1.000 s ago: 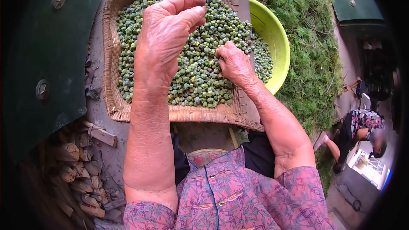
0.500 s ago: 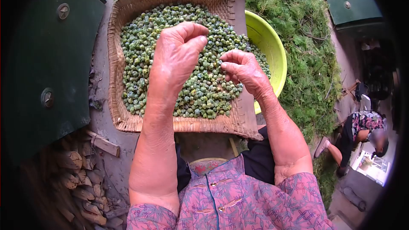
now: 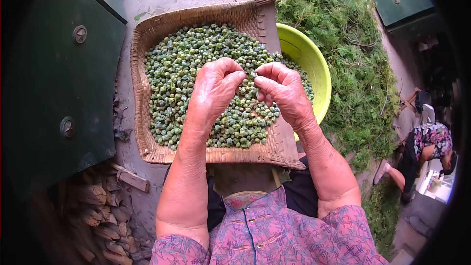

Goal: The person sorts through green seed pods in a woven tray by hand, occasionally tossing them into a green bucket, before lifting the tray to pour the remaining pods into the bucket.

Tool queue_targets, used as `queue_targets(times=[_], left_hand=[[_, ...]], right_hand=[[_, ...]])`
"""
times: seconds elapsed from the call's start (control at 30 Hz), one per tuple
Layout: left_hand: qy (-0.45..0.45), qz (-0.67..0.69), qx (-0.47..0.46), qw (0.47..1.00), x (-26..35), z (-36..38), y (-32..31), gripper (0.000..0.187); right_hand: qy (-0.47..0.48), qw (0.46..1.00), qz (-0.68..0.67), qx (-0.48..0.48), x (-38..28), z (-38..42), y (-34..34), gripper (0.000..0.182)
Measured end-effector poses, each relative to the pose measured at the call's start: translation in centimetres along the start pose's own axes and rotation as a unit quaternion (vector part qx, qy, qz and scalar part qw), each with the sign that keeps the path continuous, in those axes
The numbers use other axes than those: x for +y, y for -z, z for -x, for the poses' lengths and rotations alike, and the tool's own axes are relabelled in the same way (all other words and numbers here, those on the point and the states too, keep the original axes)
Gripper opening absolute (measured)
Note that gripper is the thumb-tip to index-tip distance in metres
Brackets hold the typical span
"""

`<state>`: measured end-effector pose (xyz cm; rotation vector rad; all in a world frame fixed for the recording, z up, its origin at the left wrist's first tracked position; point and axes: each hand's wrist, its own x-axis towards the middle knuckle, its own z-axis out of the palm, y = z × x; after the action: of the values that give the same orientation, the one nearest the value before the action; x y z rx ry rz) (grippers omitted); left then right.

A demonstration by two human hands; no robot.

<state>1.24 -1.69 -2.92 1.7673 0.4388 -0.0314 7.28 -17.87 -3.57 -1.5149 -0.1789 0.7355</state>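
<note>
A woven wicker winnowing basket [image 3: 139, 118] holds a thick layer of small green cones [image 3: 191, 59]. Over the middle of it, my left hand [image 3: 218, 86] is closed, thumb and forefinger pressed together; whatever is between them I cannot make out. My right hand [image 3: 283, 88] faces it from the right, pinching a small green cone at the fingertips. A narrow gap separates the two hands. Beside the basket's right edge stands a yellow-green plastic basin [image 3: 321, 76] with more of these cones in it, partly hidden by the basket and my right hand.
Cut evergreen branches [image 3: 353, 78] lie heaped on the right. Dark green metal doors [image 3: 73, 78] stand on the left, with stacked firewood [image 3: 105, 216] below and a wood block [image 3: 131, 176] nearby. Another person [image 3: 427, 149] bends over at the far right.
My left hand has come down and right, closer to my right hand. My right hand still pinches near the same spot. The view has tilted, so the basket sits lower.
</note>
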Motion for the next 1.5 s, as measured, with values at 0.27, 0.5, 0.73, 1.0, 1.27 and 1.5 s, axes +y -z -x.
queue_targets(times=[0.27,0.5,0.73,1.0,1.27,1.5], left_hand=[[-0.014,0.032,-0.027,0.999,-0.1,0.2,-0.3,0.012],[0.012,0.031,-0.030,0.999,1.0,0.7,-0.2,0.013],[0.016,0.254,-0.115,0.960,1.4,1.1,0.3,0.015],[-0.029,0.207,-0.040,0.977,1.5,2.1,1.0,0.011],[-0.017,0.131,-0.056,0.990,0.6,3.2,1.5,0.009],[-0.001,-0.067,-0.204,0.977,-2.2,8.4,-3.7,0.009]], right_hand=[[0.018,1.000,-0.009,0.011,0.1,0.2,-0.5,0.016],[0.051,0.998,-0.019,0.016,0.1,0.4,-0.8,0.017],[-0.032,0.943,-0.325,-0.056,0.0,0.5,-0.2,0.017],[0.061,0.998,0.031,0.003,-0.1,0.4,1.0,0.019],[0.115,0.987,0.100,0.059,-0.7,0.1,1.6,0.024],[0.173,0.972,0.126,0.097,-0.5,0.3,3.2,0.022]])
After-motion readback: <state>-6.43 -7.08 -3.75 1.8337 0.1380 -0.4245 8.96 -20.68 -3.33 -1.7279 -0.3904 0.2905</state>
